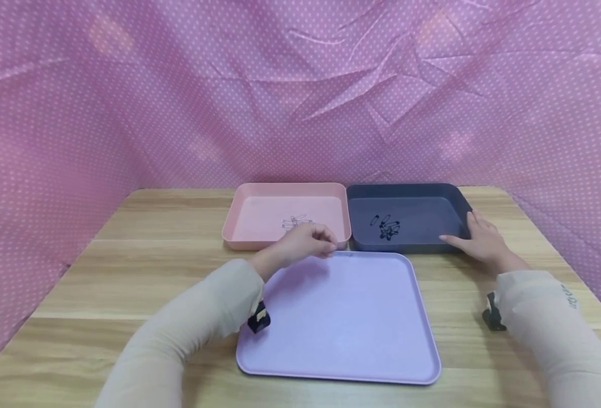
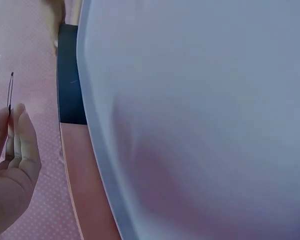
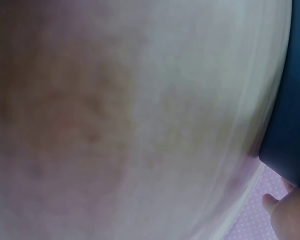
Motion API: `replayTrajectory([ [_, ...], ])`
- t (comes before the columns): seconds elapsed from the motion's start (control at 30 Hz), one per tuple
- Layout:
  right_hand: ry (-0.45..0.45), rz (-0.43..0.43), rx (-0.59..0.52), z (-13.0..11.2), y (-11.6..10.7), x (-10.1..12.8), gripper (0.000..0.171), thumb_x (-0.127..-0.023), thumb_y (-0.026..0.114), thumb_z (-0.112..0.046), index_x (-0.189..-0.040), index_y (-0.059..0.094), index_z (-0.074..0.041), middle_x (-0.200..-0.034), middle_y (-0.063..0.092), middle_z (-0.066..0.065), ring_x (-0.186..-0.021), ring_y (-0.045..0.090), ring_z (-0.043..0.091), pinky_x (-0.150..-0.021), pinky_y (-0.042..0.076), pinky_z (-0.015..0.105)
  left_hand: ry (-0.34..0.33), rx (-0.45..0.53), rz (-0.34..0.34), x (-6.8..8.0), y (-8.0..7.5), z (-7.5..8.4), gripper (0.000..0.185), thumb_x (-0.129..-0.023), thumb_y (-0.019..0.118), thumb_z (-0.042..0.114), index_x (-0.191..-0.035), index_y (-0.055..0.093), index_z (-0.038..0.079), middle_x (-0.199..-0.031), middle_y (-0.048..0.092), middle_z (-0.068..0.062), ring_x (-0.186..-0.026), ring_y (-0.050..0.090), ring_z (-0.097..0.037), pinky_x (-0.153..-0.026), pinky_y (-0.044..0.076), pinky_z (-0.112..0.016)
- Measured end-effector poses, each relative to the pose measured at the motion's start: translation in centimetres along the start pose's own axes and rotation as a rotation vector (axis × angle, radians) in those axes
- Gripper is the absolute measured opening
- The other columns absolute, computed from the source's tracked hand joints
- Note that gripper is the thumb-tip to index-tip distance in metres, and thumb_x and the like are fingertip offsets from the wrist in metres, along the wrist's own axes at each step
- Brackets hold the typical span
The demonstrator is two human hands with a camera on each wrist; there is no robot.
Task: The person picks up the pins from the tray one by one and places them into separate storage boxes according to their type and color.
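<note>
In the head view my left hand (image 1: 308,241) is over the far edge of the lilac tray (image 1: 351,323). Its thumb and fingertips pinch a slim black safety pin (image 2: 10,92), clearest in the left wrist view. Just beyond are the pink tray (image 1: 236,221), holding a small heap of silvery safety pins (image 1: 295,221), and the dark blue tray (image 1: 428,218), with several black safety pins (image 1: 389,228). My right hand (image 1: 481,241) rests on the dark tray's near right corner, thumb extended at its front and fingers along its right side.
The trays stand on a light wooden table (image 1: 142,255), the pink and dark ones side by side behind the lilac one. Pink dotted cloth (image 1: 259,113) hangs behind and at both sides. A small black device (image 1: 258,317) is on the left wrist, another (image 1: 493,311) on the right.
</note>
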State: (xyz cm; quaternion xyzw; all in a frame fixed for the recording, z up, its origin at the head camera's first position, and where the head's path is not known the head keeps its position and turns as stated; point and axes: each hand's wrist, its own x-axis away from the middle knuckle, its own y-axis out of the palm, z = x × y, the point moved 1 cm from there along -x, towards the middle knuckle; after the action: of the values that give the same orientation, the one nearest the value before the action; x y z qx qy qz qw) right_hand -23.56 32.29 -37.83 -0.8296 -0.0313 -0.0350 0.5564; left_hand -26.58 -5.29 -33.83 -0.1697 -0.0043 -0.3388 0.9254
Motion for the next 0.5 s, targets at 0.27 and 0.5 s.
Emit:
replayTrajectory([
  [0.27, 0.006, -0.001, -0.006, -0.1, 0.1, -0.1, 0.099, -0.081, 0.044, -0.054, -0.128, -0.006, 0.017, -0.132, -0.009, 0.037, -0.117, -0.001, 0.054, -0.093, 0.004, 0.061, -0.065, 0.028, 0.129, -3.7, 1.5, 0.8, 0.008, -0.080, 0.059, 0.004, -0.087, 0.060, 0.000, -0.084, 0.060, -0.008, -0.077, 0.060, -0.016, -0.065, 0.049, -0.021],
  [0.5, 0.008, -0.002, -0.010, 0.1, 0.1, 0.0, 0.099, -0.081, 0.044, -0.055, -0.128, -0.006, 0.017, -0.132, -0.010, 0.037, -0.117, -0.002, 0.054, -0.092, 0.004, 0.061, -0.067, 0.058, 0.169, -6.3, 2.4, 1.2, 0.006, -0.081, 0.058, 0.004, -0.086, 0.059, 0.001, -0.078, 0.060, -0.007, -0.071, 0.059, -0.013, -0.063, 0.049, -0.020],
])
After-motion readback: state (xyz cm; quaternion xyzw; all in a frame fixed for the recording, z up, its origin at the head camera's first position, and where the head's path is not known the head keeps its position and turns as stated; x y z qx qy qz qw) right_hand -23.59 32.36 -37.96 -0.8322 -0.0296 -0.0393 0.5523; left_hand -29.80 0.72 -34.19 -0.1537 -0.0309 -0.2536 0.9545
